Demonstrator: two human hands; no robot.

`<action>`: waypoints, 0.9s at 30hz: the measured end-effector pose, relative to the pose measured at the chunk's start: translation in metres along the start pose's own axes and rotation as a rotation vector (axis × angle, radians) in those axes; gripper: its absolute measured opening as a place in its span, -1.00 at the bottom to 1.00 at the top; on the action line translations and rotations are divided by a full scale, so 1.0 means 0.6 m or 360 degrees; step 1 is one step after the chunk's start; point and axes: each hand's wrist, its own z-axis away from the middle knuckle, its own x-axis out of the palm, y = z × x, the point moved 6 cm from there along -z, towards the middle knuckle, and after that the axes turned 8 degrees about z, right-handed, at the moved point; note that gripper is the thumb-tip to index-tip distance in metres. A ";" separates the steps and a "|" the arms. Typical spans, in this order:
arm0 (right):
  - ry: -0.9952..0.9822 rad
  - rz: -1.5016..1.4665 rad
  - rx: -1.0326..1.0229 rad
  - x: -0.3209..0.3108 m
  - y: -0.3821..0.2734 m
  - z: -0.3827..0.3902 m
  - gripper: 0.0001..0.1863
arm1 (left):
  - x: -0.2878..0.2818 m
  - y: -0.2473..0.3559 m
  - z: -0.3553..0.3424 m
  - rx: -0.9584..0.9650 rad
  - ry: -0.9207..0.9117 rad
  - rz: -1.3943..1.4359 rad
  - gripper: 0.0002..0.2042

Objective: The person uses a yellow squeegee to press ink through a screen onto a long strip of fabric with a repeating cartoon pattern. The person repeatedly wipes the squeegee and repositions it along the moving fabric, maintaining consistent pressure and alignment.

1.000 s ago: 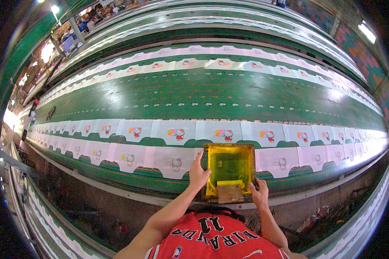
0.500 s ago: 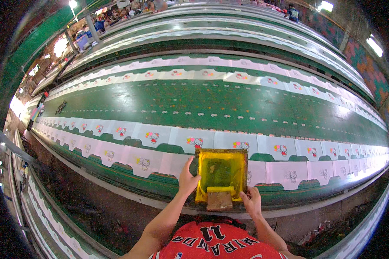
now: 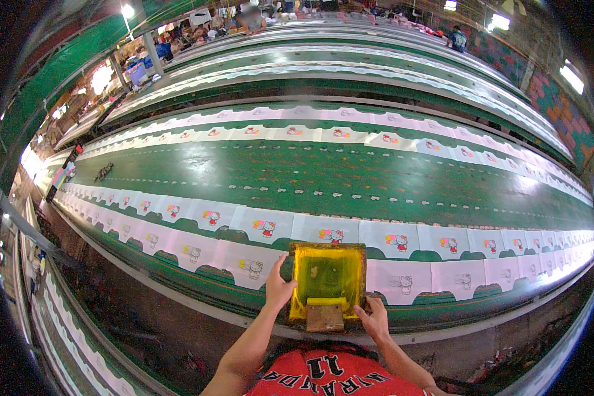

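Note:
A screen-printing frame (image 3: pixel 362 270), with yellow mesh edges and a darker green-looking middle, lies over the near row of cloth pieces. My left hand (image 3: pixel 280 288) grips its left side, thumb on the near face. At the lower right corner, my right hand (image 3: pixel 374 319) holds the frame with the thumb along its edge. A brown block (image 3: pixel 325 318), like a squeegee handle, rests at the frame's near end. Beside my left hand lies a pale pink cloth piece (image 3: pixel 234 272) with a cartoon print in outline and yellow. The piece under the frame is hidden.
A long green printing table (image 3: pixel 277 178) carries rows of pale cloth pieces, many with coloured cartoon prints (image 3: pixel 397 242). More long tables (image 3: pixel 297 72) run behind it. A dark object (image 3: pixel 103 171) lies at the far left. Two people (image 3: pixel 457 39) are in the background.
The cloth rows have shifted left in view, and a print beside my left hand now shows. Both hands still hold the frame, which appears slightly lower and further left.

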 end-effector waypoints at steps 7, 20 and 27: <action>0.0021 0.0136 -0.0008 0.049 -0.011 0.008 -0.43 | -0.042 -0.018 -0.014 0.0082 -0.0018 0.0059 -0.18; 0.0026 0.0134 0.0178 0.065 -0.042 0.020 -0.34 | -0.051 -0.056 -0.029 -0.0016 -0.0084 0.0047 -0.19; -0.0011 0.0144 0.0287 0.063 -0.063 0.027 -0.35 | -0.055 -0.042 -0.031 -0.0180 -0.0140 0.0187 -0.20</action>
